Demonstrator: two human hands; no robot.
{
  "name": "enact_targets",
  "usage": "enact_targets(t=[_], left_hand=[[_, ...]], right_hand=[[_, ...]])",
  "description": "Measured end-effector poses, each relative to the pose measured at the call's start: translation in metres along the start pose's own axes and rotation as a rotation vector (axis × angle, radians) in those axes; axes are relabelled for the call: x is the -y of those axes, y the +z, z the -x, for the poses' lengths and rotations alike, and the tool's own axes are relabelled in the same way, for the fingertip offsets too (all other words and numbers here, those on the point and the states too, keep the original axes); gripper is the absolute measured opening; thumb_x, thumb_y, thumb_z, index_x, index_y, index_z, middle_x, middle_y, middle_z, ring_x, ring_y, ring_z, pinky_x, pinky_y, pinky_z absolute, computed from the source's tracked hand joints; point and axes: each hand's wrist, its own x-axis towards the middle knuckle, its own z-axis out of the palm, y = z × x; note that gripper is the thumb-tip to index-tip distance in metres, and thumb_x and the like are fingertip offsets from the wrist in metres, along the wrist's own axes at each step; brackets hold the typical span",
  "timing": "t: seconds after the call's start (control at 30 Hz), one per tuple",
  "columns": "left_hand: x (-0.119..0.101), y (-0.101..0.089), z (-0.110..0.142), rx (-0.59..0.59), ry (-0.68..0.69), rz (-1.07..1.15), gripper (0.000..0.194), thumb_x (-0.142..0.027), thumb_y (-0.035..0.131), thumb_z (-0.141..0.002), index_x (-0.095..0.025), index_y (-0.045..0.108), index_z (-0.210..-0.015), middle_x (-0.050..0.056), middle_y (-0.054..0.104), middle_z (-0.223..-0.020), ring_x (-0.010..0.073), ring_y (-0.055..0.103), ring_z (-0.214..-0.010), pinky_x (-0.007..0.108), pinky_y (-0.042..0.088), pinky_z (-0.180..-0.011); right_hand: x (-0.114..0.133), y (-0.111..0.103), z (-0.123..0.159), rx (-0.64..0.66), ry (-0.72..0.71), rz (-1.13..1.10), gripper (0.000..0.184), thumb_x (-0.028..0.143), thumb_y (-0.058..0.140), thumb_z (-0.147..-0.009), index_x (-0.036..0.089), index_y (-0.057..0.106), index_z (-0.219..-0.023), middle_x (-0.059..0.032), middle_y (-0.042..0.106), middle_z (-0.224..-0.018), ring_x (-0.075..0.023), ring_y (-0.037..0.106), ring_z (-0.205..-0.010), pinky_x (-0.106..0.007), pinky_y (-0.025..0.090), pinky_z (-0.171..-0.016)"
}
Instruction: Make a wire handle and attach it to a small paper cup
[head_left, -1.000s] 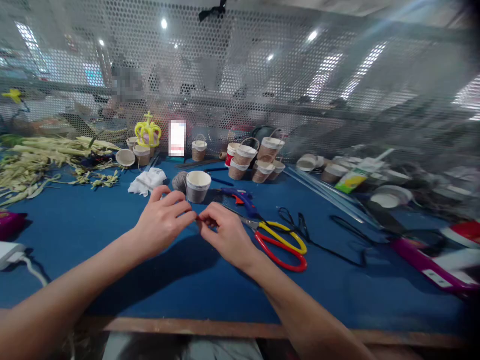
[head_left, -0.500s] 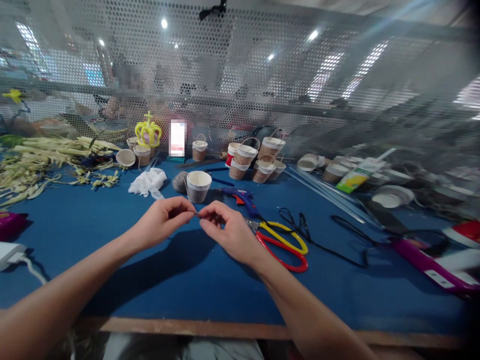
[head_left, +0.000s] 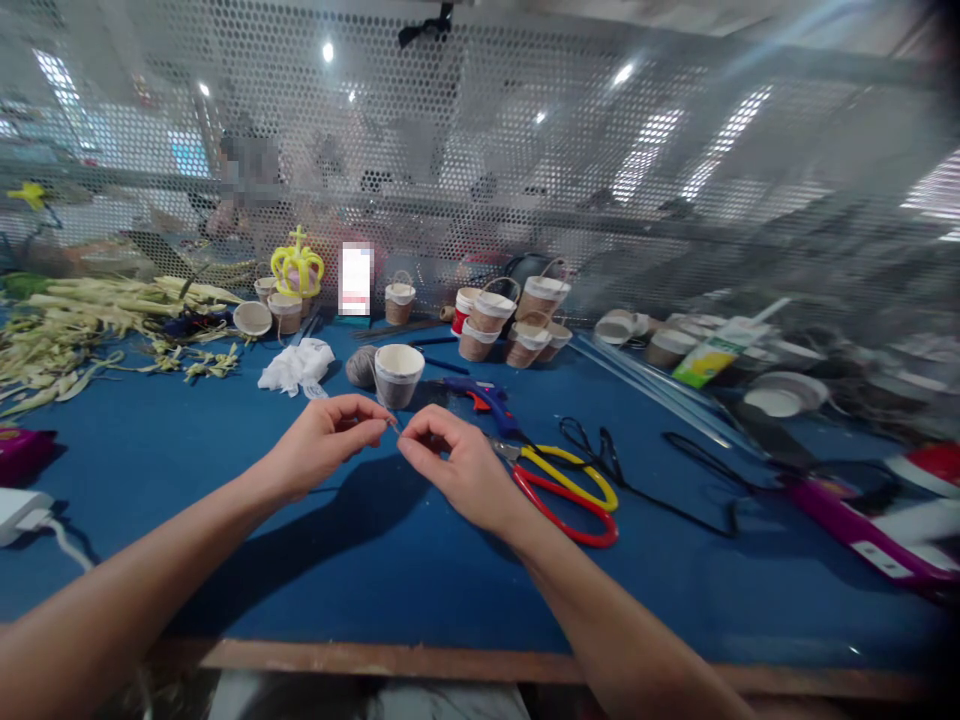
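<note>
My left hand (head_left: pixel 330 437) and my right hand (head_left: pixel 450 455) meet fingertip to fingertip above the blue tabletop. Both pinch a short stretch of thin thread (head_left: pixel 395 427), which is barely visible between the fingertips. Just beyond them stands a small grey-wrapped cup (head_left: pixel 399 378) with a white lining, upright. Touching its left side is a ball of grey yarn (head_left: pixel 361 367). To the right of my right hand lie scissors (head_left: pixel 568 493) with one red and one yellow handle. A blue glue gun (head_left: pixel 484 400) rests behind that hand.
Crumpled white cloth (head_left: pixel 298 366) lies left of the yarn. Small lined baskets (head_left: pixel 491 312) stand along the perforated screen (head_left: pixel 420 130). Clear glue sticks (head_left: pixel 652 385), a black cord (head_left: pixel 645 492) and a purple power strip (head_left: pixel 862 535) lie right. Dried husks (head_left: pixel 97 315) cover the far left.
My fingertips have drawn slightly apart, and a bit more of the thread shows between them. The things on the table have stayed put.
</note>
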Motion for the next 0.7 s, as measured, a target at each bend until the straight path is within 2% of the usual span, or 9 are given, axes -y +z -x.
enact_targets(t=[0.2, 0.47, 0.6, 0.7], left_hand=[[0.000, -0.002, -0.001, -0.035, 0.034, -0.081, 0.014, -0.027, 0.060, -0.068, -0.015, 0.063, -0.075, -0.003, 0.056, -0.057, 0.0062, 0.040, -0.047, 0.018, 0.031, -0.045], [0.009, -0.008, -0.003, 0.000, 0.104, -0.236, 0.020, -0.032, 0.058, -0.070, -0.016, 0.065, -0.079, 0.002, 0.065, -0.071, 0.0127, 0.054, -0.064, 0.023, 0.042, -0.059], [0.009, -0.009, -0.002, -0.016, 0.135, -0.262, 0.018, -0.031, 0.059, -0.070, -0.017, 0.066, -0.076, 0.003, 0.066, -0.069, 0.0140, 0.054, -0.063, 0.024, 0.042, -0.059], [0.003, -0.007, -0.001, -0.046, 0.123, -0.222, 0.015, -0.029, 0.061, -0.067, -0.017, 0.067, -0.072, 0.001, 0.064, -0.063, 0.0120, 0.052, -0.057, 0.021, 0.040, -0.053]], right_hand=[[-0.004, 0.003, 0.000, 0.009, 0.035, 0.022, 0.009, 0.016, 0.053, -0.078, 0.015, 0.056, -0.070, 0.0009, 0.052, -0.070, -0.0094, 0.047, -0.064, -0.022, 0.037, -0.059], [0.000, -0.002, 0.003, 0.047, 0.070, 0.122, 0.008, 0.014, 0.052, -0.078, 0.014, 0.058, -0.072, 0.0007, 0.055, -0.071, -0.0093, 0.049, -0.065, -0.021, 0.038, -0.059], [0.004, -0.004, 0.004, 0.078, 0.083, 0.163, 0.009, 0.016, 0.051, -0.080, 0.015, 0.059, -0.075, -0.0006, 0.057, -0.074, -0.0102, 0.052, -0.067, -0.022, 0.041, -0.061], [0.002, -0.012, 0.008, 0.103, 0.118, 0.232, 0.011, 0.017, 0.050, -0.081, 0.015, 0.060, -0.085, -0.0035, 0.061, -0.084, -0.0116, 0.055, -0.074, -0.024, 0.044, -0.067]])
